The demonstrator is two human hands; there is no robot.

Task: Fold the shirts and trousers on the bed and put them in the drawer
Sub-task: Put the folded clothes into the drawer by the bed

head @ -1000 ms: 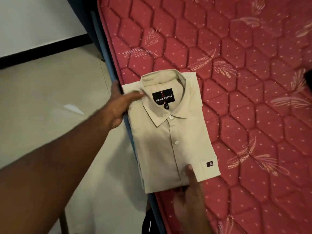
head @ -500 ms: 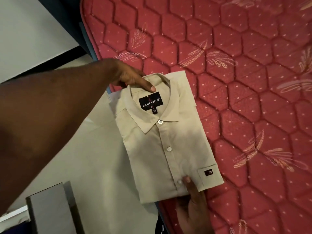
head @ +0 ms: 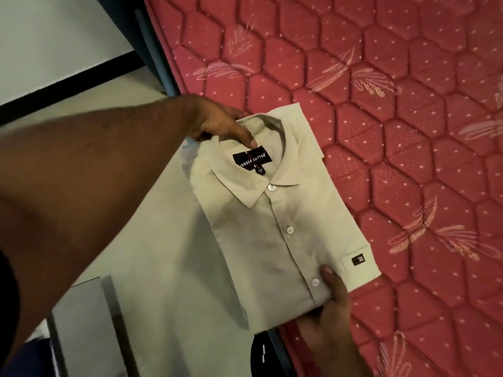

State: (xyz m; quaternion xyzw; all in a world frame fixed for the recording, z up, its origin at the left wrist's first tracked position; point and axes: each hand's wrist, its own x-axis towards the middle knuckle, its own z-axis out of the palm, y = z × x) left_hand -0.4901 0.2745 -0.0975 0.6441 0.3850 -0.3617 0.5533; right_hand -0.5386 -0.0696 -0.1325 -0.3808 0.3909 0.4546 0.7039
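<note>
A folded beige button shirt [head: 275, 232] with a dark neck label is held half over the edge of the red quilted mattress [head: 394, 131], collar away from me. My left hand [head: 217, 123] grips the collar at its far left, thumb on top near the label. My right hand [head: 330, 308] pinches the shirt's near edge beside the lowest button, thumb on top and fingers beneath. The shirt's left half hangs over the floor.
A grey box-like unit [head: 84, 322] shows at the lower left, its contents unseen. The blue bed frame rail [head: 155, 50] runs along the mattress's left side. Pale floor [head: 152, 268] lies beneath the shirt. A dark item [head: 262, 355] sits at the bottom edge.
My left hand shifted from the shirt's left shoulder to the collar by the label. The shirt now sits farther off the mattress edge, and the grey unit has come into view.
</note>
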